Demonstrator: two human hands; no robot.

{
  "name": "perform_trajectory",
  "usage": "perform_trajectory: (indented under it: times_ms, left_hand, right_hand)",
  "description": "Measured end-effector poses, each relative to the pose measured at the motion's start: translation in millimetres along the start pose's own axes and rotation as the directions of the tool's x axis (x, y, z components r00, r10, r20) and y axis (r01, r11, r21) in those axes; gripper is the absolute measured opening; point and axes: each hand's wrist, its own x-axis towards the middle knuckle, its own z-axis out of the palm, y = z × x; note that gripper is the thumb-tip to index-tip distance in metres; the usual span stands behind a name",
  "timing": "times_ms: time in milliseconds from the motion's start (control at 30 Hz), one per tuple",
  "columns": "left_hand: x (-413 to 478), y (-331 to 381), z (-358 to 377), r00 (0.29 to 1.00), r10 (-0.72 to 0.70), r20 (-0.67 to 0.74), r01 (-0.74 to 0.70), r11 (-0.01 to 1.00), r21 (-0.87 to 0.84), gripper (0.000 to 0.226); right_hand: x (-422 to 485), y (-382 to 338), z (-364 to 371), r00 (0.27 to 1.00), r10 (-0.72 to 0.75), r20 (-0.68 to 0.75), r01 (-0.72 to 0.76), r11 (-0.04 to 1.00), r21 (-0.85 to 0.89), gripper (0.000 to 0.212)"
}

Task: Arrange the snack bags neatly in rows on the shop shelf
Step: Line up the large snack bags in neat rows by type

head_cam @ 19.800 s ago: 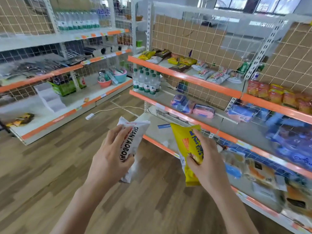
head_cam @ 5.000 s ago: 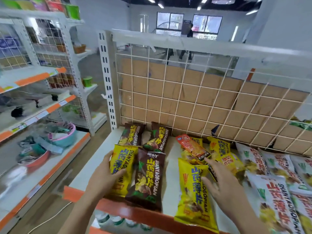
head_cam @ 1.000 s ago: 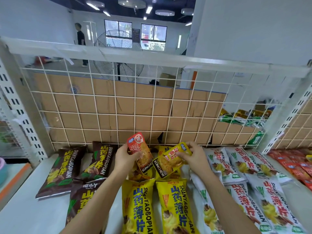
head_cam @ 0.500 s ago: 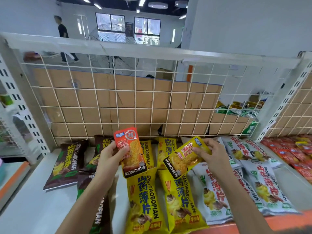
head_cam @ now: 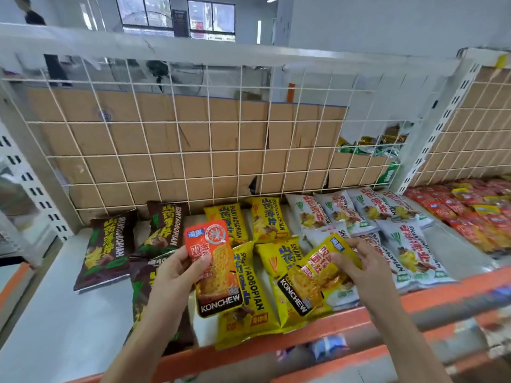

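Note:
My left hand [head_cam: 177, 272] holds an orange KONCHEW snack bag [head_cam: 214, 269] upright above the shelf. My right hand [head_cam: 362, 266] grips a yellow KONCHEW snack bag [head_cam: 312, 277] by its top, tilted to the left. Both bags hang over the front of the grey shelf [head_cam: 63, 322]. Beneath them lie yellow chip bags [head_cam: 243, 294] in two rows. Brown chip bags [head_cam: 107, 250] lie to the left and white chip bags [head_cam: 409, 244] to the right.
A white wire grid backed with cardboard [head_cam: 179, 150] closes the shelf's rear. An orange strip [head_cam: 431, 297] runs along the front edge. Red snack packs [head_cam: 475, 211] fill the neighbouring shelf on the right. Bare shelf surface lies at the left front. A person [head_cam: 36, 20] stands far behind.
Both hands have drawn the two KONCHEW bags from the shelf's rear toward its front edge and lower. The camera view has tipped down a little.

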Motion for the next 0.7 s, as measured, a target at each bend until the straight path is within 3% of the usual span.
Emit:
perform_trajectory:
  times_ms: [100, 200, 267, 400, 500, 600, 700]
  left_hand:
    - [-4.0, -3.0, 7.7, 1.000, -0.022, 0.002, 0.022, 1.000, 0.018, 0.028]
    - [-7.5, -5.9, 20.2, 0.999, -0.048, 0.002, 0.048, 0.998, 0.037, 0.021]
    - [-10.7, -7.8, 32.9, 0.998, -0.053, 0.016, 0.052, 0.997, 0.055, 0.017]
    - [-18.8, -14.1, 67.6, 0.997, -0.045, 0.058, 0.041, 0.996, 0.077, 0.018]
    - [-29.6, -19.4, 103.3, 0.996, -0.030, 0.087, 0.023, 0.997, 0.080, 0.017]
    - [-44.3, -27.1, 145.2, 0.991, -0.060, 0.116, 0.051, 0.996, 0.074, 0.018]
    - [-56.9, -39.0, 189.8, 0.988, -0.079, 0.131, 0.070, 0.995, 0.071, 0.016]
  right_hand:
    - [-10.8, -1.0, -10.3, 1.000, 0.000, -0.027, 0.000, 1.000, 0.013, 0.023]
    - [-22.2, 1.4, -23.9, 0.998, -0.001, -0.062, 0.003, 0.999, 0.033, 0.035]
    - [-29.1, 6.3, -37.3, 0.995, 0.023, -0.094, -0.017, 0.998, 0.064, 0.028]
    - [-40.1, 20.2, -76.1, 0.992, 0.031, -0.120, -0.028, 0.999, 0.032, 0.049]
    - [-48.2, 26.1, -111.5, 0.986, 0.059, -0.157, -0.054, 0.998, 0.035, 0.033]
    - [-57.5, 33.4, -154.6, 0.984, 0.054, -0.171, -0.052, 0.998, 0.020, 0.048]
    - [-67.2, 39.4, -200.9, 0.983, 0.044, -0.177, -0.041, 0.999, 0.024, 0.037]
